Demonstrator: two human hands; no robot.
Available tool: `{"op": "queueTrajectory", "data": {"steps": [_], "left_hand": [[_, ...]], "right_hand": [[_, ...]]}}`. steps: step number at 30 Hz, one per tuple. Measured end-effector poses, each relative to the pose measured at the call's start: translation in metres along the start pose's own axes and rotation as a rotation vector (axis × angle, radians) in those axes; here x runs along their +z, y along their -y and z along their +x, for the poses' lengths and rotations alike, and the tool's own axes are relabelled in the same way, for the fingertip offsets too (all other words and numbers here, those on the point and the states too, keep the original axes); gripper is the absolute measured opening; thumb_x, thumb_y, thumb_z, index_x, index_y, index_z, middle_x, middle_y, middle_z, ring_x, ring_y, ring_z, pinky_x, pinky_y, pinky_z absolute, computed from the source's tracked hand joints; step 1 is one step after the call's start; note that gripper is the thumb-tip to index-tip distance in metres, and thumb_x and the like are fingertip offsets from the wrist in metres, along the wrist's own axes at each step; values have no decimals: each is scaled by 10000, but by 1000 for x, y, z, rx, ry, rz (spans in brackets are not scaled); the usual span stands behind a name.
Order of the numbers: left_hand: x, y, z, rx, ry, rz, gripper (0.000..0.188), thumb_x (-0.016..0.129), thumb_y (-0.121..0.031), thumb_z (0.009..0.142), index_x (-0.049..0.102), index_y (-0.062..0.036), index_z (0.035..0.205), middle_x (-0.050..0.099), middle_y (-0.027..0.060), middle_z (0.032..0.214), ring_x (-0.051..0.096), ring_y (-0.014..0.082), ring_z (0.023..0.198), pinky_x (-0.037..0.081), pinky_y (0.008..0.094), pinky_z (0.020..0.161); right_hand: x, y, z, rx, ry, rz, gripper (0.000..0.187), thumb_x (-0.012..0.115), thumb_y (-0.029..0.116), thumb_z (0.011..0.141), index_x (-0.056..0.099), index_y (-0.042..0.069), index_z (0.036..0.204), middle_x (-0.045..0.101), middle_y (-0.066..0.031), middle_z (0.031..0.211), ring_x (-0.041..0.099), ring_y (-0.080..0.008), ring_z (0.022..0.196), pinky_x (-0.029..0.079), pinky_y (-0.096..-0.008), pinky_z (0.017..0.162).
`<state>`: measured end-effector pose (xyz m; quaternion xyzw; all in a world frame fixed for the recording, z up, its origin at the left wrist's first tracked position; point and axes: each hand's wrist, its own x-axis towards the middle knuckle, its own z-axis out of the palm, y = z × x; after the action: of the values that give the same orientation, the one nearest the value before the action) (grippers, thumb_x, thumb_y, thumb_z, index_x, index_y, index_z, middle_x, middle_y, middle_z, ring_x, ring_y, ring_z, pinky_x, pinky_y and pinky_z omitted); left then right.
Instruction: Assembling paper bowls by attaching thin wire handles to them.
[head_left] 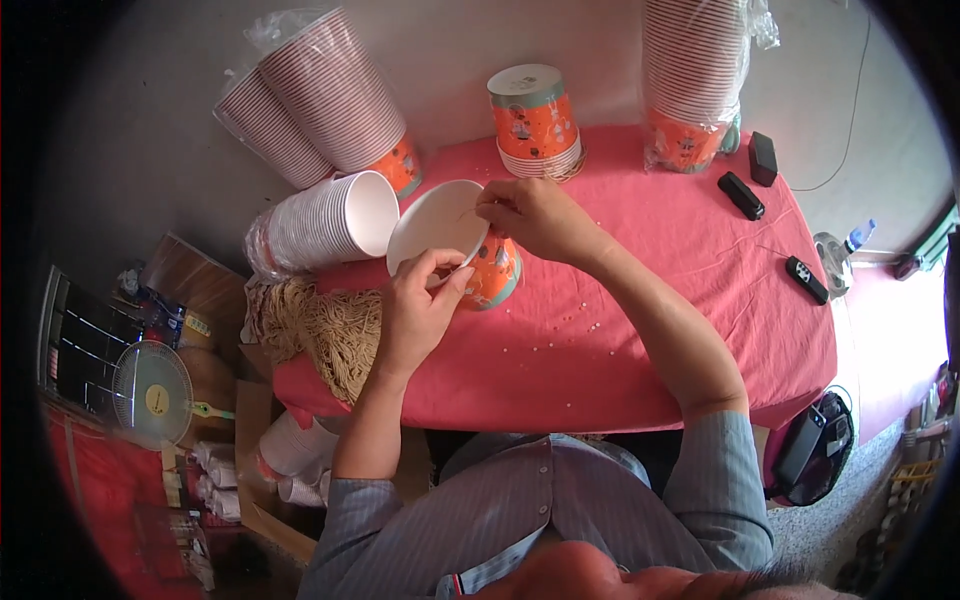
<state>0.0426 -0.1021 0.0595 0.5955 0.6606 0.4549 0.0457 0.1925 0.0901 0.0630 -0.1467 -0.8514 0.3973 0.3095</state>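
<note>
A large paper bucket (440,225), white inside with an orange and grey-green printed outside, lies tilted over the table with its mouth toward me. My left hand (425,300) grips the near side of its rim between thumb and fingers. At the upper right of the rim, my right hand (520,212) is closed in a pinch. A thin pale string seems to run from those fingertips across the bucket's mouth; its ends are hidden. Left of my left hand, a heap of beige cords (345,335) hangs over the table edge.
Nested buckets (330,215) lie at the left, with wrapped stacks (330,90) behind. An upside-down bucket stack (535,125) and a tall wrapped stack (695,80) stand at the back. Small black devices (740,195) rest right on the red tablecloth (640,290). A cardboard box (275,515) stands below left.
</note>
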Motion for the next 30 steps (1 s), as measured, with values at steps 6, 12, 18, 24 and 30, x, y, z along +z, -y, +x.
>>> {"op": "queueTrajectory", "data": {"steps": [6,12,18,24,30], "left_hand": [[19,24,6,147,-81,214,153,785,-101,968,743,-29,1097,785,128,1026,722,349,962,542,456,901],[26,39,20,264,-185,235,135,796,-69,949,745,-38,1070,784,115,1054,726,336,1019,532,449,951],[21,36,16,437,-285,269,165,829,-83,946,749,-28,1079,755,110,1142,706,322,1108,532,442,995],[12,14,25,371,-364,195,309,840,-99,944,727,-13,1219,722,141,1249,689,349,1181,528,458,1049],[2,23,31,408,-266,255,244,838,-74,929,755,-11,1150,747,110,1200,703,330,1166,540,449,1024]], "right_hand": [[6,-25,5,-20,-27,4,219,671,171,1066,751,-26,1118,751,-81,863,721,-149,801,595,-348,762],[-3,-9,3,87,-3,180,220,672,193,1079,755,-7,1111,748,-42,873,700,-110,794,577,-297,717],[-13,0,2,113,43,279,219,666,189,1096,752,-12,1103,737,-32,865,693,-100,790,573,-294,694],[-11,9,-1,135,131,368,211,671,181,1100,748,-15,1098,735,-26,869,677,-94,780,566,-291,697],[-6,19,-5,98,200,347,224,682,188,1093,754,-21,1132,743,-42,885,675,-105,796,566,-293,734]]}}
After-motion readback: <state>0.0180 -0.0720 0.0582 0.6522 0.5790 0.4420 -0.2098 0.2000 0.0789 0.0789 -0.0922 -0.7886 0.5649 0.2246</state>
